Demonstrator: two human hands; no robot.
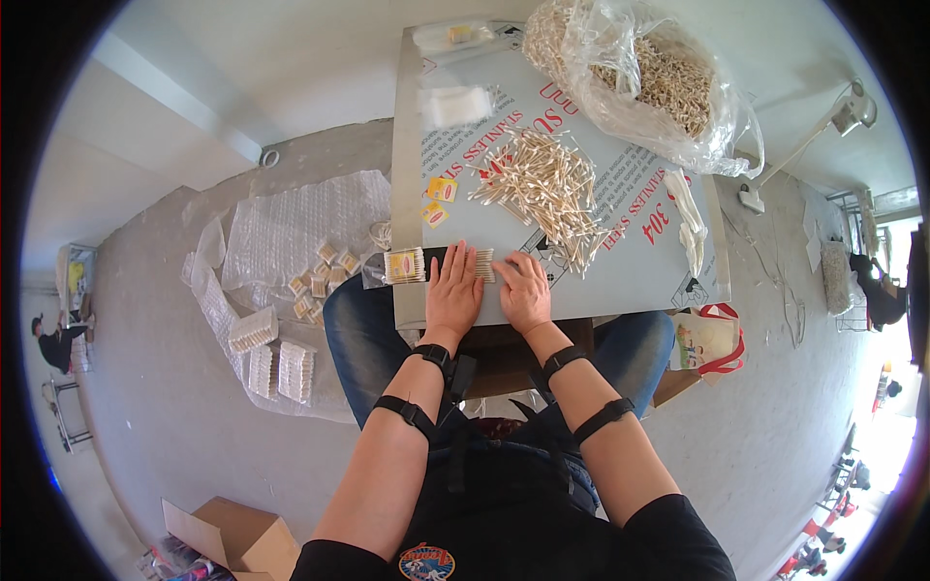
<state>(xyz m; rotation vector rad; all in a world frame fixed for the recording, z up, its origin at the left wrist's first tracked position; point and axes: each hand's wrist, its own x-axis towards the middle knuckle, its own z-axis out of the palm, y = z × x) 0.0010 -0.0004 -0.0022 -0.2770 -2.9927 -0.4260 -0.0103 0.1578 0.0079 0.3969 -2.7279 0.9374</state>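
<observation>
My left hand (455,293) lies flat, fingers stretched out, over a row of cotton swabs (485,264) and a black strip (435,259) near the table's front edge. Against the right end of that row rest the bent fingertips of my right hand (525,292); nothing shows gripped in it. A clear packet of swabs with a yellow label (404,265) sits left of the black strip. Beyond my hands spreads a loose pile of cotton swabs (547,184). Two yellow label cards (442,190) lie to its left. What is under my left palm is hidden.
A large clear bag of swabs (668,87) stands at the table's (572,302) far right. A crumpled white plastic strip (686,223) lies at the right side. On the floor at left, bubble wrap (300,223) carries small packets (320,281) and stacked packs (295,371).
</observation>
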